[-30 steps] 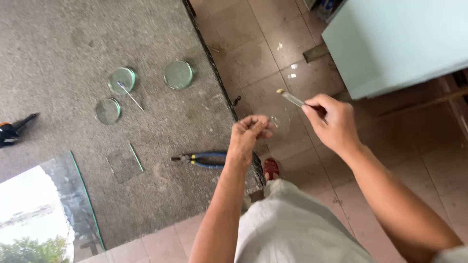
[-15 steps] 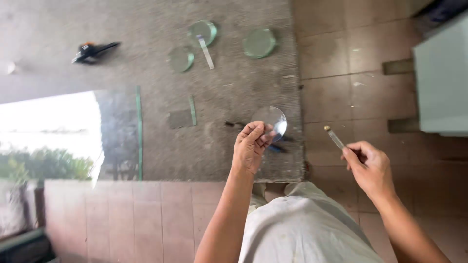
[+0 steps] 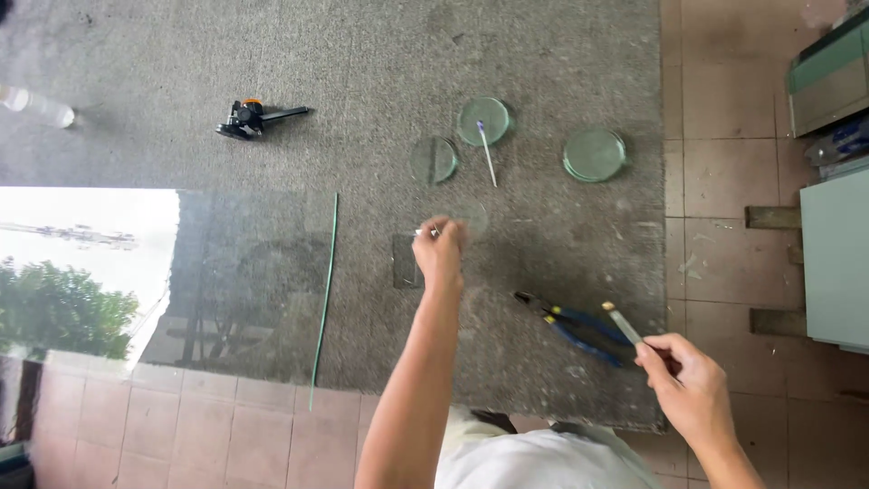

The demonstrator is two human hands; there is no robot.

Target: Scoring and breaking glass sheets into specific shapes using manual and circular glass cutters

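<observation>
- Since the earlier frame, the left hand point(image 3: 441, 246) has gone from near the body out over the grey desk point(image 3: 561, 36), carrying the round glass disc point(image 3: 468, 217) forward with it.
- Left grip: fingers pinched shut on the near edge of that clear disc, which sits low over the desk just beyond the knuckles; whether it touches the surface cannot be told.
- Right hand point(image 3: 688, 385) has stayed back by the desk's near right corner, closed around a slim glass cutter point(image 3: 622, 322) whose tip points up and to the left.
- Blue-handled pliers point(image 3: 568, 324) lie on the desk just beside that tool's tip.
- Small square glass offcut point(image 3: 405, 262) lies just left of the left hand.
- Farther out lie three more glass discs: one point(image 3: 433, 160) with a line across it, one point(image 3: 482, 119) with a thin stick point(image 3: 487, 152) laid over it, and a greenish one point(image 3: 594, 153) off to the right.
- Large glass sheet point(image 3: 181, 272) covers the desk's left side, mirroring sky and trees.
- Black-and-orange tool point(image 3: 249, 117) lies well apart at the far left.
</observation>
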